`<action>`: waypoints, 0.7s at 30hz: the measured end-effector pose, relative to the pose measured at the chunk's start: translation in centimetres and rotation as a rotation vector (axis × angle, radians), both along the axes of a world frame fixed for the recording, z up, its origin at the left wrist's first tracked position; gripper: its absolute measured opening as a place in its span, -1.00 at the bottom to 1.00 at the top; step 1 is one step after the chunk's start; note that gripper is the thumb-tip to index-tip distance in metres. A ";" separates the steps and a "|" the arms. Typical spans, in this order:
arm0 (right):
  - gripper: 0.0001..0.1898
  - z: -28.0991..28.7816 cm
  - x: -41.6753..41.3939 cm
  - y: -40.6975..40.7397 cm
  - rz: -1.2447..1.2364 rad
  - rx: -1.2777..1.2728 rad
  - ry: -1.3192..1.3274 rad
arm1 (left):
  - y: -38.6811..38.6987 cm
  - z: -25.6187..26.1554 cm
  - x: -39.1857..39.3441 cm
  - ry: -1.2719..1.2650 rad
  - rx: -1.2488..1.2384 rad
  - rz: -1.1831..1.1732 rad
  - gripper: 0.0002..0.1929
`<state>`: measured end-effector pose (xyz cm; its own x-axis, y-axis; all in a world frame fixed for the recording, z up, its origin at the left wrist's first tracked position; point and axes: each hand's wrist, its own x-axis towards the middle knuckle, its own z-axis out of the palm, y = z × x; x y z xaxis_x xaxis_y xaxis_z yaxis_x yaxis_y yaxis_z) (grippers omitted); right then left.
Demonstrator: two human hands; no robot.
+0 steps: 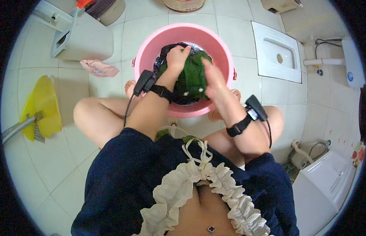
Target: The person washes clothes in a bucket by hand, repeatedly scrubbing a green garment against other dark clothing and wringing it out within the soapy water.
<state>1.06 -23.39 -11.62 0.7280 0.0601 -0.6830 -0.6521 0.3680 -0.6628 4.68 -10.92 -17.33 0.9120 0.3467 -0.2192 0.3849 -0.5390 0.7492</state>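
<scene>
A pink plastic basin (185,113) stands on the floor between my feet. In it lies a wet, dark green cloth garment (192,78) with two small white spots near its lower edge. Darker, almost black cloth (166,50) and some suds show around it. My left hand (177,59) grips bunched cloth at the far side of the garment, thumb and fingers closed together. Along the garment's right edge is my right hand (211,75), blurred, its fingers pointing away from me. Whether it holds any cloth is hidden.
To the left are a grey-white bin (85,41), a pink packet (100,68) and a yellow dustpan (48,103) with a brush. A squat toilet (277,53) is set in the tiled floor at right. A round tub (184,6) stands beyond the basin.
</scene>
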 end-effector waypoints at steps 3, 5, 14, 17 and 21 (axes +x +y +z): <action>-0.59 4.6 1.2 -2.2 0.145 0.253 0.004 | 2.1 1.8 -1.4 -0.181 -0.345 -0.028 -0.46; -0.59 5.2 1.4 -3.7 0.053 0.372 -0.136 | 2.0 4.0 -4.1 -0.233 -0.546 -0.332 -0.47; -0.70 7.4 2.1 -7.1 0.136 0.663 -0.140 | 4.7 10.3 -8.8 -0.396 -0.863 -0.254 -0.62; -0.71 6.9 1.6 -5.5 -0.049 0.337 -0.075 | 3.6 11.3 -8.0 -0.401 -1.020 -0.043 -0.55; -0.71 2.7 1.1 -2.1 -0.183 0.106 -0.114 | 0.8 10.1 -6.9 -0.415 -1.255 0.163 -0.45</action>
<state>2.16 -25.53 -8.97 0.8054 -0.0136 -0.5925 -0.4910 0.5447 -0.6799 -2.19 -10.16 -7.22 0.9561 0.2264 -0.1858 0.0023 0.6285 0.7778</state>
